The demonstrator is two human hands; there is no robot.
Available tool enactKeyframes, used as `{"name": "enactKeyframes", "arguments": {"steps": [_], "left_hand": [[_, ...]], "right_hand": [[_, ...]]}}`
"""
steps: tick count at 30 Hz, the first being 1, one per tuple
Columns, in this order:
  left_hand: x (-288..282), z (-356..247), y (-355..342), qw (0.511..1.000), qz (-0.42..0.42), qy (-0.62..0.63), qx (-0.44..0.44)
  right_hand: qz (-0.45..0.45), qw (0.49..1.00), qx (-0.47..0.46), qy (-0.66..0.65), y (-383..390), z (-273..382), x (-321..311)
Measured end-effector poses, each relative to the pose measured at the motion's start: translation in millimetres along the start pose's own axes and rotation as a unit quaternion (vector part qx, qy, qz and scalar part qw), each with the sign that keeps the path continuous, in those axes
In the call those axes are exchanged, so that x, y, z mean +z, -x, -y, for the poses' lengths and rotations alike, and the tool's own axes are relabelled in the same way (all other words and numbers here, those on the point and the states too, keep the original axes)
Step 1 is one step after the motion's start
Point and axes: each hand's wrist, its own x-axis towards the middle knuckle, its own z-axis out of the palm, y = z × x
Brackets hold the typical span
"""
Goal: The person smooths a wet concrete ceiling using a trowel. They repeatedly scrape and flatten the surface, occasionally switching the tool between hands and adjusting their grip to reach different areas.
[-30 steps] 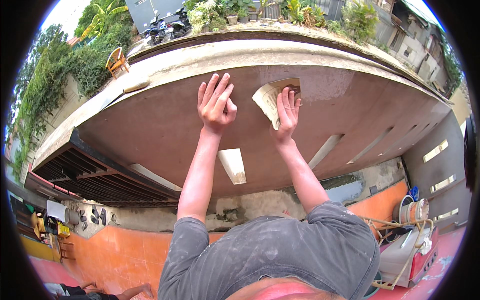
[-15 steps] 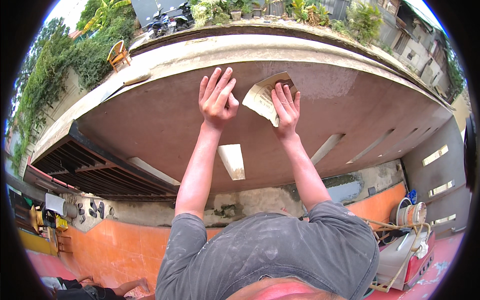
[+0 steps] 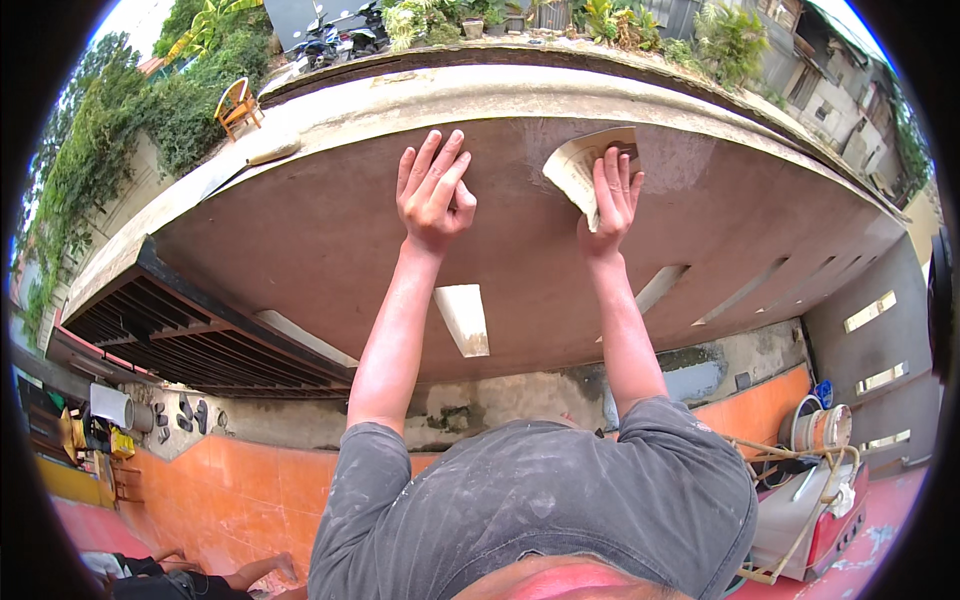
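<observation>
on the wall, sheet farther right

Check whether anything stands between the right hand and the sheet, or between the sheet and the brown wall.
Nothing visible does. The right hand lies directly on the tan sheet, which lies over the brown wall. The surface beneath the sheet is hidden.

- Bright daylight bleaches the sky and pales the ledge before me.
- The wall I face is in softer shade.
- Fisheye bends straight edges; black rims my view.
</observation>
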Motion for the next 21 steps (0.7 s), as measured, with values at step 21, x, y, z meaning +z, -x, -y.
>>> {"name": "enactKeyframes", "arguments": {"steps": [21], "left_hand": [[7.7, -3.4, 1.4, 1.000, -0.001, 0.006, -0.009]], "right_hand": [[0.021, 0.998, 0.032, -0.043, -39.0, 61.0, 16.9]]}}
